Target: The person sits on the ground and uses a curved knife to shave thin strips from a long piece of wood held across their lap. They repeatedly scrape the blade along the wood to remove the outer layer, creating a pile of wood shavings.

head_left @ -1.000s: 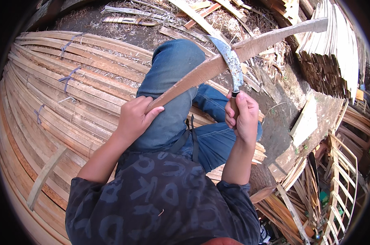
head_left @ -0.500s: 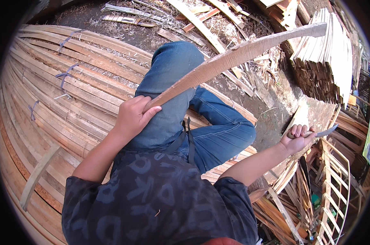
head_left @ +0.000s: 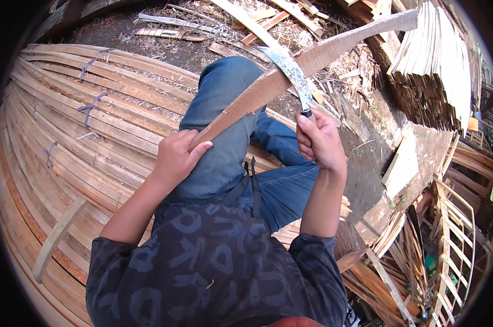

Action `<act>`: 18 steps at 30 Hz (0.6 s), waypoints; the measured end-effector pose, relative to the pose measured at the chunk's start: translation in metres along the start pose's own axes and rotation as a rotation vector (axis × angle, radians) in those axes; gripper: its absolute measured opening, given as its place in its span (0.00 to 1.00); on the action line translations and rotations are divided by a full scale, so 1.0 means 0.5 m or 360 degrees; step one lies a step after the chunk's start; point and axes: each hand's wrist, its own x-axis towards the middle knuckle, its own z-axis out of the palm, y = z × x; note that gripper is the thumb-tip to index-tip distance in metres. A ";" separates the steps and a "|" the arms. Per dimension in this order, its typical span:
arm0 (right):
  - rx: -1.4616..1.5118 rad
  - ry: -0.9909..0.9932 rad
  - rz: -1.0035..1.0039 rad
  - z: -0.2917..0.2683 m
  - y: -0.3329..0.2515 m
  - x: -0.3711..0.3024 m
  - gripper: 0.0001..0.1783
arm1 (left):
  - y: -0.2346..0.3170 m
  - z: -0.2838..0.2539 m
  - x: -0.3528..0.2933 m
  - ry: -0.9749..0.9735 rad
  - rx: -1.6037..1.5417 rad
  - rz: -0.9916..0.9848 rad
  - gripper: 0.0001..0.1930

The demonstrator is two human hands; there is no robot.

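Observation:
A long, slightly curved wooden board (head_left: 241,109) slants from my left knee up to the far right. My left hand (head_left: 178,155) is closed round its near end, thumb on top, beside the knee. In my right hand (head_left: 321,137), at the right of the board, is a curved knife (head_left: 293,76) gripped by its handle, most of which my fingers hide. The speckled, hooked blade lies across the upper face of the board near its middle, its tip past the far edge. Whether the blade touches the wood I cannot tell.
Bundled wooden strips (head_left: 110,122) tied with dark bands spread at the left, under my legs. A stack of thin boards (head_left: 431,71) stands at the far right. Wood scraps (head_left: 173,24) and shavings litter the ground ahead; a slatted wooden frame (head_left: 453,245) leans at the lower right.
My right hand has swung the knife from the far right in to the board, its blade now across it. The board's far end has shifted slightly left and up; my left hand stays put.

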 end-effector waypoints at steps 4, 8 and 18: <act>0.0116 0.0394 -0.0269 0.016 0.022 -0.002 0.10 | 0.001 0.000 0.001 -0.0043 -0.0003 -0.0006 0.17; 0.1097 0.1196 -0.1249 -0.230 -0.001 -0.042 0.15 | 0.001 0.000 -0.013 -0.0086 0.0009 -0.0050 0.18; 0.0556 0.0436 -0.0522 -0.064 0.030 -0.106 0.07 | -0.011 0.009 0.000 -0.0069 -0.0065 -0.0019 0.19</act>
